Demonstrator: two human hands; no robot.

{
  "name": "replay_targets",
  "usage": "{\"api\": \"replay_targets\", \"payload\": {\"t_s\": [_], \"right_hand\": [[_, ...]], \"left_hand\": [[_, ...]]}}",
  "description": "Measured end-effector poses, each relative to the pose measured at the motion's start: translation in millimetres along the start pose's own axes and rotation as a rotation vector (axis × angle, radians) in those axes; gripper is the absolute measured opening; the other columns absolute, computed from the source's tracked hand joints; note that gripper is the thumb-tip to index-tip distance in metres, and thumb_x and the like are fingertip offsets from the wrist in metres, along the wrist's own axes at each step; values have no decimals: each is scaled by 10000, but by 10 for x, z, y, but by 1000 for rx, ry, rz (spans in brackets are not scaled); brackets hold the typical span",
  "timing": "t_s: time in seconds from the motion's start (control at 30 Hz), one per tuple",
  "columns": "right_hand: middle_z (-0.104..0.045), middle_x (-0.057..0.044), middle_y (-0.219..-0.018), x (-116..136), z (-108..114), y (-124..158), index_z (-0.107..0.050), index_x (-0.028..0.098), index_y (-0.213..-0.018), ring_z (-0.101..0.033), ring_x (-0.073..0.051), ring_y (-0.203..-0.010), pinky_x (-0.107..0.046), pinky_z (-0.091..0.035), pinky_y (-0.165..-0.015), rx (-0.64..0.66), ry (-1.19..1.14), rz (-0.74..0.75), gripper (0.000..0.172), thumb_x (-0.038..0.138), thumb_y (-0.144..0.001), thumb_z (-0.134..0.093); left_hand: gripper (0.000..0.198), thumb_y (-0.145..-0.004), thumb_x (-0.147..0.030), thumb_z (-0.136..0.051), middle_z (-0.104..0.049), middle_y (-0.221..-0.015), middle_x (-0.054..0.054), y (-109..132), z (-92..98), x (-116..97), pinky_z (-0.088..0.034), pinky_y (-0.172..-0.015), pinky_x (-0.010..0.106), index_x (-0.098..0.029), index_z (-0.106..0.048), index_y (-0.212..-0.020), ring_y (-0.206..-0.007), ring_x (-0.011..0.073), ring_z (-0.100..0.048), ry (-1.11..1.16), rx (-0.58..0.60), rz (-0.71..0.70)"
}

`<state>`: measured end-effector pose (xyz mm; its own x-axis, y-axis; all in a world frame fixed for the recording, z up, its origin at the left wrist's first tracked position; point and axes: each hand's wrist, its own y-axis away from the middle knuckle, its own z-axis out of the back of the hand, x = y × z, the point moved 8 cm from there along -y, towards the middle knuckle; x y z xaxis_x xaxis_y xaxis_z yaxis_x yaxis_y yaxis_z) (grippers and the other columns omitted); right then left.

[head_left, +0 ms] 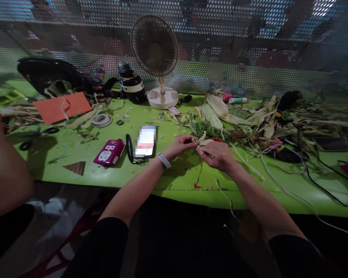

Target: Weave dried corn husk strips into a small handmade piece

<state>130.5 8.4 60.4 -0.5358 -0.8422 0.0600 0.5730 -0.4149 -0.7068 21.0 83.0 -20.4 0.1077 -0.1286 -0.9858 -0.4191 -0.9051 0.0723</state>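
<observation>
Together, the left hand and right hand pinch a pale husk over the worktop, nearer its front edge than its back one.

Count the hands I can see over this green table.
2: the left hand and right hand, close together at a piece of pale corn husk. Another person's arm shows at the picture's left edge, but its hand can't be seen.

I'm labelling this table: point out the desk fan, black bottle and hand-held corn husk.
Desk fan (154, 46): head view, on its round grille.
Black bottle (132, 87): head view, on its white band.
Corn husk (205, 142): head view, on its pale strip.
</observation>
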Motion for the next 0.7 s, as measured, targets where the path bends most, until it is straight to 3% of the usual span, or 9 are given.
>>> {"api": "replay_targets", "payload": {"t_s": [0.17, 0.47, 0.7], "right_hand": [[-679, -14, -621, 20, 32, -14, -696, 204, -762, -592, -122, -574, -255, -452, -585, -31, 34, 18, 202, 218, -908, -556], [-736, -29, -762, -68, 139, -16, -728, 227, -916, -650, -142, -686, -277, -508, -652, -94, -12, -59, 153, 232, -907, -576], [-730, -47, -939, -114, 277, -20, -683, 251, -930, -666, -200, -915, -368, -506, -832, -256, 125, -101, 89, 236, -897, -601]], "left_hand": [[474, -553, -423, -862, -667, -760, -4, 15, -12, -33, -440, -749, 265, -124, -690, -879, -688, 86, -554, 38, -8, -2], [394, -638, -382, -829, -681, -845, 18, 33, 97, -150, -448, -819, 294, -161, -717, -945, -784, 108, -579, 115, -103, -142], [300, -687, -369, -794, -669, -895, 21, 39, 39, -192, -455, -866, 303, -163, -720, -892, -836, 112, -586, 26, -70, -173]]}}
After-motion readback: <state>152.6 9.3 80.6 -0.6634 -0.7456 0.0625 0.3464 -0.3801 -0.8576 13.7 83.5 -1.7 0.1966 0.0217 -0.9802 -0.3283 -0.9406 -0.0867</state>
